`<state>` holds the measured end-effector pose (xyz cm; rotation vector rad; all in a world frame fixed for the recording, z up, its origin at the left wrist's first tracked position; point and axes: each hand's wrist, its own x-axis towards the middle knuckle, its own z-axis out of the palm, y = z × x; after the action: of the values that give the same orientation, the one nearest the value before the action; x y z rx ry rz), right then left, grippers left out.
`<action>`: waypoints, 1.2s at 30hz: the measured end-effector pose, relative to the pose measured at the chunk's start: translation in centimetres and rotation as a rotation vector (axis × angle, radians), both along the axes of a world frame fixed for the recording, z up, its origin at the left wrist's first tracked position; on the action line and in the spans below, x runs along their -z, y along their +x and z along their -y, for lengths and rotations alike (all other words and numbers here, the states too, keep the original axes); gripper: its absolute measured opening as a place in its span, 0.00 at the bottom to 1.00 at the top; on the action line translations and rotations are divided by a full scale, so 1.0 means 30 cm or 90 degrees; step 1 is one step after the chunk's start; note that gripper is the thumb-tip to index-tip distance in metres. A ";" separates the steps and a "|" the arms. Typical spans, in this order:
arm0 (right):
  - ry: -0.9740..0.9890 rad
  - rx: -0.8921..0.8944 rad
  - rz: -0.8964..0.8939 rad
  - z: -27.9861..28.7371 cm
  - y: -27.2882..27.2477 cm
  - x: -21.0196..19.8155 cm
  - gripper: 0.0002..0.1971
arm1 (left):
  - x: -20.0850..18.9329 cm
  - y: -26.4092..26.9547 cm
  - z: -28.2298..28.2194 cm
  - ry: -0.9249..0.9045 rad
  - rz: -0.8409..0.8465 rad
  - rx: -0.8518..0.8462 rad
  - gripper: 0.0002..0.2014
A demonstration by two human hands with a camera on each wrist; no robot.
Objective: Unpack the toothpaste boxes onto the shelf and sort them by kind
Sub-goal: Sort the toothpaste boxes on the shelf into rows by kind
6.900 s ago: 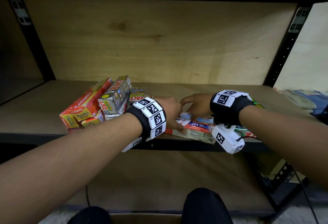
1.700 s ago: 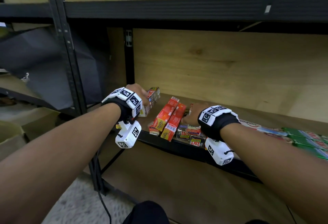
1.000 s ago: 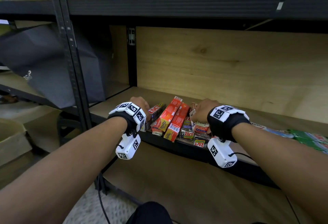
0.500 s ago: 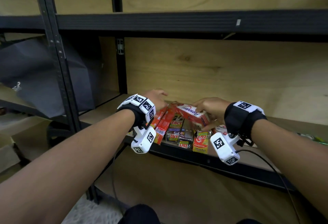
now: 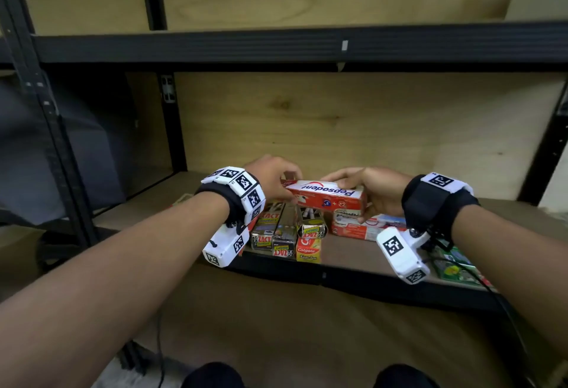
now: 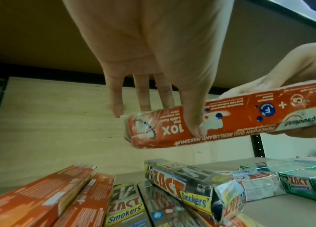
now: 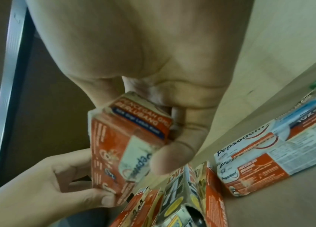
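A red and white Pepsodent box (image 5: pixel 327 195) (image 6: pixel 231 116) (image 7: pixel 126 145) hangs level above the shelf board (image 5: pixel 353 254), held at both ends. My left hand (image 5: pixel 276 180) (image 6: pixel 165 76) pinches its left end between thumb and fingers. My right hand (image 5: pixel 372 191) (image 7: pixel 163 92) grips its right end. Under it lie silver Zact Smokers boxes (image 5: pixel 276 231) (image 6: pixel 188 185), orange Colgate boxes (image 5: pixel 308 249) (image 6: pixel 42 198) and more Pepsodent boxes (image 5: pixel 359 224) (image 7: pixel 266 155).
Green Zact Whitening boxes (image 6: pixel 306 182) (image 5: pixel 455 264) lie at the right of the shelf. A black crossbar (image 5: pixel 276 45) of the shelf above runs overhead. A black upright (image 5: pixel 172 123) stands at the back left. A cable (image 5: pixel 479 277) trails off my right wrist.
My right hand has lifted the Pepsodent box off the pile and my left hand has come over from the Colgate boxes to take its other end.
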<state>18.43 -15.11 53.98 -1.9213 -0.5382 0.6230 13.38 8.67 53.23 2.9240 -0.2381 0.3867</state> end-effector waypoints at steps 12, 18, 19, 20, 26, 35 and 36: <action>0.029 -0.118 0.138 0.102 0.022 0.026 0.18 | 0.010 -0.013 0.047 -0.096 -0.177 0.029 0.28; 0.091 0.005 0.168 0.105 0.038 0.035 0.28 | 0.048 -0.005 0.049 -0.187 -0.114 0.037 0.21; 0.118 0.045 0.155 0.105 0.041 0.042 0.31 | 0.054 -0.002 0.046 -0.206 -0.095 0.029 0.21; 0.146 0.077 0.132 0.104 0.045 0.055 0.34 | 0.056 -0.004 0.047 -0.221 -0.081 0.023 0.20; 0.321 0.051 -0.086 0.085 0.040 0.131 0.29 | 0.072 -0.005 0.058 -0.351 -0.042 0.011 0.21; 0.398 0.000 -0.094 0.072 0.016 0.116 0.23 | 0.024 -0.032 0.059 -0.464 -0.142 0.065 0.23; 0.385 0.000 -0.082 0.071 0.015 0.116 0.23 | 0.010 -0.035 0.068 -0.470 -0.116 0.078 0.23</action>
<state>18.86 -17.23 50.50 -1.3033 -0.5668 0.5054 12.34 6.64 52.94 2.1863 -0.1921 0.1388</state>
